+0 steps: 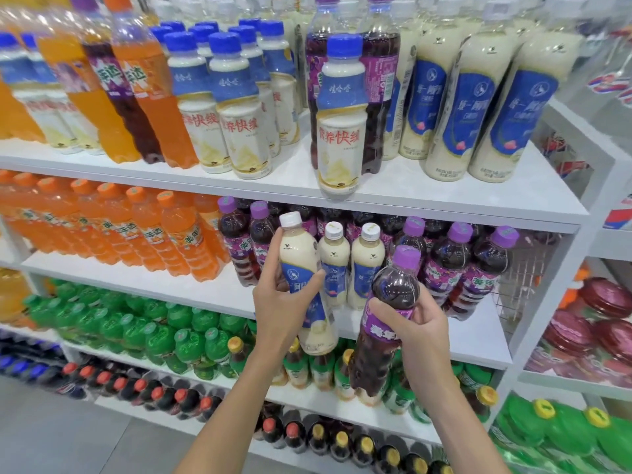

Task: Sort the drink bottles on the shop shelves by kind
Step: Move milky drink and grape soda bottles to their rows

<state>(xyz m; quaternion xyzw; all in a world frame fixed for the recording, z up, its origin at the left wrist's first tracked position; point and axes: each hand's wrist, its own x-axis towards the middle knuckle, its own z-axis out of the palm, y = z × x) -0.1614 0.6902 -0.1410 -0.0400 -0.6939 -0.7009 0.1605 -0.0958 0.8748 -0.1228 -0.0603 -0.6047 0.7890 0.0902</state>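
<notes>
My left hand [285, 302] grips a cream milk-tea bottle [301, 258] with a white cap and blue label, held in front of the second shelf. My right hand [410, 323] grips a dark grape soda bottle [393, 292] with a purple cap, tilted slightly, just right of the other. Behind them on the second shelf [154, 278] stand two more milk-tea bottles [352, 265] among purple-capped grape sodas [455, 261]. On the top shelf [444, 196] a blue-capped milk drink [340, 114] stands in front of two tall grape sodas [379, 80].
Orange sodas [136, 230] fill the second shelf's left. The top shelf holds blue-capped milk drinks [232, 97], tall orange and grape sodas [119, 83] and large milk-tea bottles [478, 97]. Green bottles [136, 323], tea and cola rows sit lower. A side rack [598, 319] stands right.
</notes>
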